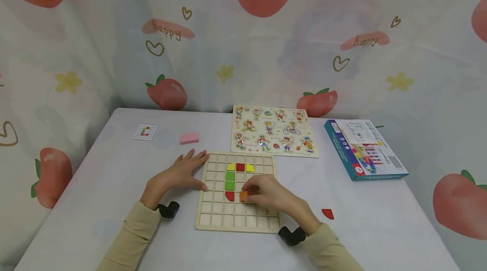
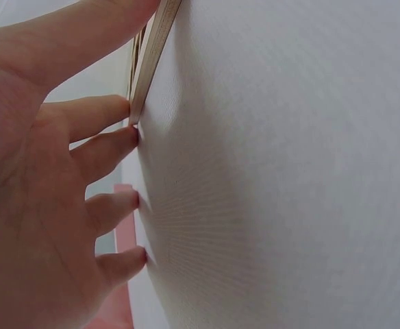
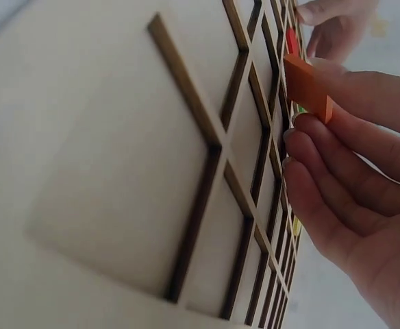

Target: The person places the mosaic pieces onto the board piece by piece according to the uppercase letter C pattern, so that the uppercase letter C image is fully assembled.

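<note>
A wooden grid board [image 1: 213, 219] lies on the table with several coloured tiles in its cells. A red square [image 1: 240, 167] sits between two yellow rounded tiles [image 1: 230, 167] in one row. Green squares [image 1: 230, 175] run down from the left one to a red rounded tile [image 1: 230, 196]. My right hand [image 1: 268, 192] pinches an orange square tile [image 3: 308, 86] between thumb and fingers, tilted at the cell beside that red tile. My left hand [image 1: 181, 173] is spread at the board's left edge, thumb and index finger touching it, other fingertips on the table.
A pattern card [image 1: 145, 132] and a pink block [image 1: 189, 138] lie beyond my left hand. Behind the grid board is a picture puzzle board [image 1: 272, 131]. A box [image 1: 367, 148] lies at the right. A red quarter-round tile [image 1: 328, 213] lies right of my right wrist.
</note>
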`<action>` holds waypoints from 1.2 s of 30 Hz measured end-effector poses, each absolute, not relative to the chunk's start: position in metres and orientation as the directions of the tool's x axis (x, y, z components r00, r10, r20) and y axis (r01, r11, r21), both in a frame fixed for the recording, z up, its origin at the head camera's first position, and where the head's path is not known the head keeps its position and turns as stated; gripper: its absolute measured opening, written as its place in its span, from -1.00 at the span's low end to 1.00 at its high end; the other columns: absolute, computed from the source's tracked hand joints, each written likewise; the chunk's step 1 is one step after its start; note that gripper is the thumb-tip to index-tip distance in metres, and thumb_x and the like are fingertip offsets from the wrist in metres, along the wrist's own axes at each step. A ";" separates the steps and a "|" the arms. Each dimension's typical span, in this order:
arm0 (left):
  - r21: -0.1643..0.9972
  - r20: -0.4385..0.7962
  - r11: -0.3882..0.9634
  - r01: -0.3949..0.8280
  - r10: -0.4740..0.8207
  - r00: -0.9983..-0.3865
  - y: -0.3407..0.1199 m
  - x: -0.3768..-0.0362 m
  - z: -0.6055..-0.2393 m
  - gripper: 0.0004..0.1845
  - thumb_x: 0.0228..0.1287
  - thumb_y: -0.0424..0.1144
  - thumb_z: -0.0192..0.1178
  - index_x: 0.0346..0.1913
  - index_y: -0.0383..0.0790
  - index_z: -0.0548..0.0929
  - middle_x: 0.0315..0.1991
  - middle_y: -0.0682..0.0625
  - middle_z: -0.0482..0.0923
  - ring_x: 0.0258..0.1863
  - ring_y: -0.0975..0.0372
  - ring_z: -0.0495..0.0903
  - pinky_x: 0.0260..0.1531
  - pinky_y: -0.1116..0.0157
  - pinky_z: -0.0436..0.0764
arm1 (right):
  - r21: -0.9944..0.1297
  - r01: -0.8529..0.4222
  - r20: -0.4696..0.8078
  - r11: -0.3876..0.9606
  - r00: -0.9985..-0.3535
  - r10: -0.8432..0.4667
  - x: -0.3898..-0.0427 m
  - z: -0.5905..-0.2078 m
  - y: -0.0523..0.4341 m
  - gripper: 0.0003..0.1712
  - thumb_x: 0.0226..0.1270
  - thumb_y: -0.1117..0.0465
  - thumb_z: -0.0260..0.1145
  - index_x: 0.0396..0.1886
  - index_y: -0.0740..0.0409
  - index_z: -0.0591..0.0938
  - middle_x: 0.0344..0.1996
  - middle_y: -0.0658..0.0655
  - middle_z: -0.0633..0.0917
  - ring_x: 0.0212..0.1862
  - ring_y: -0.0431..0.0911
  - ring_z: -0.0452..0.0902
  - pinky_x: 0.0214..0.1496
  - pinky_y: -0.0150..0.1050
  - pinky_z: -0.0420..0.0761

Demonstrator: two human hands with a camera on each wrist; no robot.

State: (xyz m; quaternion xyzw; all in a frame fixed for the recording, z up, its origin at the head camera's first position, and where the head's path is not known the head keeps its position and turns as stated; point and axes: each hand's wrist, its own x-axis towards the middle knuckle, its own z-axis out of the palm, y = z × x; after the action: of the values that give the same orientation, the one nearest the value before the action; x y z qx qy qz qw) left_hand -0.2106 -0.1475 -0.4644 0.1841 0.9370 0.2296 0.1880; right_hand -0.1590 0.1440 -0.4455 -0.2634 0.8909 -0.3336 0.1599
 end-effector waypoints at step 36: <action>0.504 -0.270 0.825 0.256 0.432 -0.860 -0.148 -0.212 -0.467 0.14 -0.07 0.16 0.46 0.54 -0.03 0.07 0.58 0.01 -0.09 0.58 -0.07 -0.31 0.51 -0.15 -0.29 | -0.555 -0.434 -0.037 0.710 -0.839 -0.542 -0.151 -0.448 0.149 -0.80 0.19 0.22 0.43 -0.17 0.05 0.69 -0.30 -0.10 0.64 -0.29 -0.23 0.46 -0.23 -0.41 0.52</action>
State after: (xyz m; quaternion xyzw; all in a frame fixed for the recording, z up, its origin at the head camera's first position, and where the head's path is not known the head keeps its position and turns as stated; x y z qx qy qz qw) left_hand -0.2116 -0.1480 -0.4665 0.1837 0.9361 0.2322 0.1899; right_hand -0.1515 0.1494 -0.4484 -0.2656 0.9193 -0.2731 0.0988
